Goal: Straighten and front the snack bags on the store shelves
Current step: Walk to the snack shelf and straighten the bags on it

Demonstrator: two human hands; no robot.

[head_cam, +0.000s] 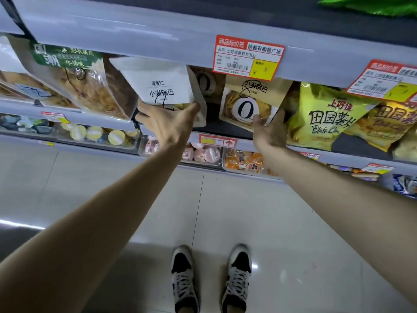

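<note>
Mid-frame, our left hand (168, 123) gripped the white bag (158, 82) from below; our right hand (268, 132) pinched the tan bag (248, 98) by its lower corner.

At 12 o'clock, the price tag (248, 56) hides the top of the tan snack bag (250, 102); the tag's fine print is too small to read. The right hand (268, 132) covers that bag's lower corner, and the left hand (167, 123) covers the lower edge of the white snack bag (162, 84). Between 1 and 2 o'clock, a green package (372, 5) is cut off by the top edge.
</note>
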